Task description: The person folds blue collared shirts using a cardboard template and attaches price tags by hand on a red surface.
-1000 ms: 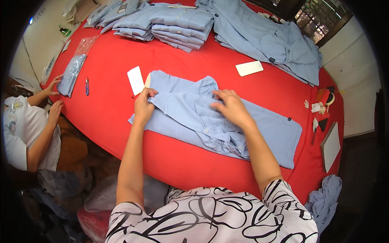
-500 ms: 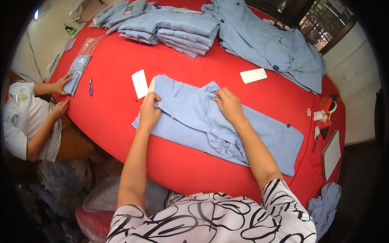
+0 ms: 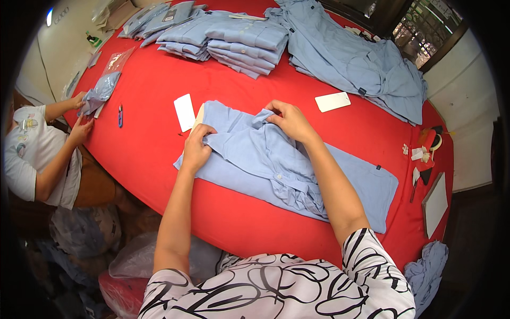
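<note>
A light blue shirt lies partly folded in front of me, its long panel flat and a sleeve bunched on top. At its left end my left hand pinches a folded edge of the cloth. My right hand grips another bit of the sleeve near the far edge and holds it slightly raised. Buttons show on the bunched part. The pale edge of a board peeks out from under the shirt's left end. Beside it lies a white card.
Stacks of folded blue shirts and a loose heap of shirts line the far side of the red table. At left a co-worker's hands handle a bagged shirt. Snips, another white card and a white board lie around.
My right hand has moved slightly left and away from me, lifting the sleeve cloth. My left hand keeps its place. The co-worker's hands have shifted the bagged shirt's near end.
</note>
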The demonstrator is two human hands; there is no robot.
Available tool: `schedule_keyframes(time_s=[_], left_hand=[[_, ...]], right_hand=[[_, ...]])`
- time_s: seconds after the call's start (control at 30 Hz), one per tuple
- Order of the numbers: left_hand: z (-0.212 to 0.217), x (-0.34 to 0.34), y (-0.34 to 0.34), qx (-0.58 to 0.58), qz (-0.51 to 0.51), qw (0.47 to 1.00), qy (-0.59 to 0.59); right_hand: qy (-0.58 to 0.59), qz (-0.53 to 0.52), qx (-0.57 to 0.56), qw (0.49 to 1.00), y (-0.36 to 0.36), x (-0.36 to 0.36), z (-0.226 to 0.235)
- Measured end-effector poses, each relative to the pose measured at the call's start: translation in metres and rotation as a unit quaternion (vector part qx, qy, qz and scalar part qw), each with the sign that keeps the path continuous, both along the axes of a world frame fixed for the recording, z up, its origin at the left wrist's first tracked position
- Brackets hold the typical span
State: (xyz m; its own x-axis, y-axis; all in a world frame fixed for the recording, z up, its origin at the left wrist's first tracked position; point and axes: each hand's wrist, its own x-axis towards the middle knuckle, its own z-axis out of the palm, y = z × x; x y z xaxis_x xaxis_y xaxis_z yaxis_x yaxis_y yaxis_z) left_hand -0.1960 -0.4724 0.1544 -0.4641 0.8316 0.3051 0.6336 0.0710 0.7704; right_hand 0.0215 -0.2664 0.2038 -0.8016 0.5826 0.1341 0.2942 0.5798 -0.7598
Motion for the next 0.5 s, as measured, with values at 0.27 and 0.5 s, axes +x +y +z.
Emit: schedule_keyframes(time_s=[0.27, 0.5], left_hand=[[0.001, -0.004, -0.001, 0.022, -0.01, 0.991, -0.134], [-0.005, -0.003, 0.001, 0.085, -0.01, 0.989, -0.123]], right_hand=[[-0.12, 0.029, 0.044, 0.991, -0.023, -0.019, 0.036], [-0.179, 0.186, 0.057, 0.964, -0.018, -0.022, 0.026]])
